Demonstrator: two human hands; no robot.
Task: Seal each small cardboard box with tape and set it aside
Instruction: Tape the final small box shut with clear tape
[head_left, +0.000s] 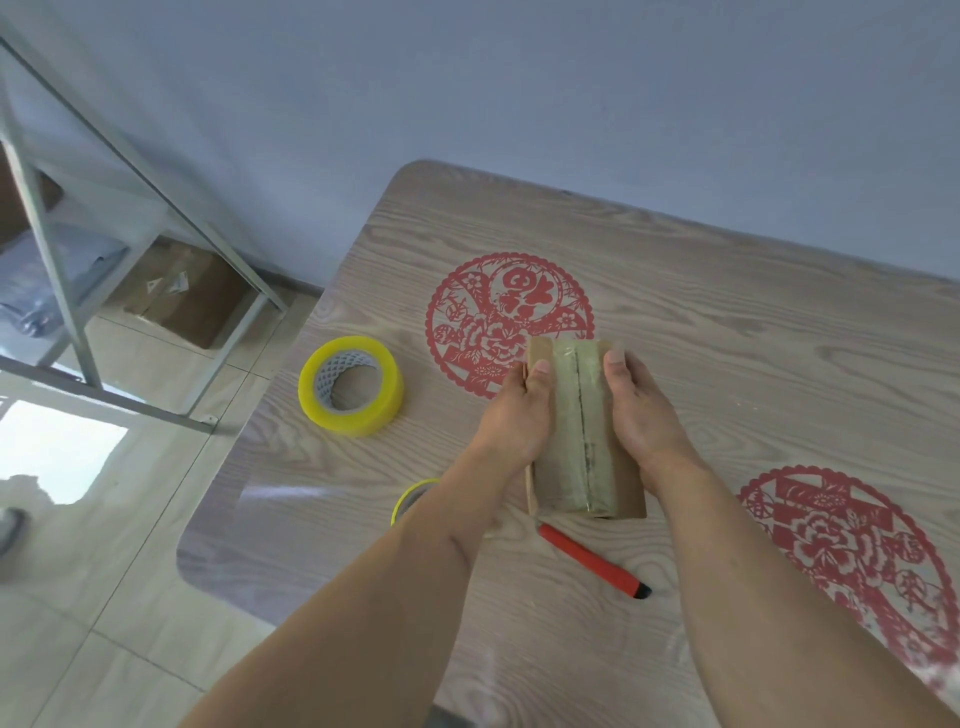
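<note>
while both the left hand (519, 410) and right hand (641, 410) clasp its long sides, fingers curled around them, the small box (576, 431) looks light, stiff, tape-slick on top; bare cardboard edges likely grip best.

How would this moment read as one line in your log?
step: pressing tape on cardboard box | left hand: holds box | right hand: holds box | tape roll: idle on table
</note>
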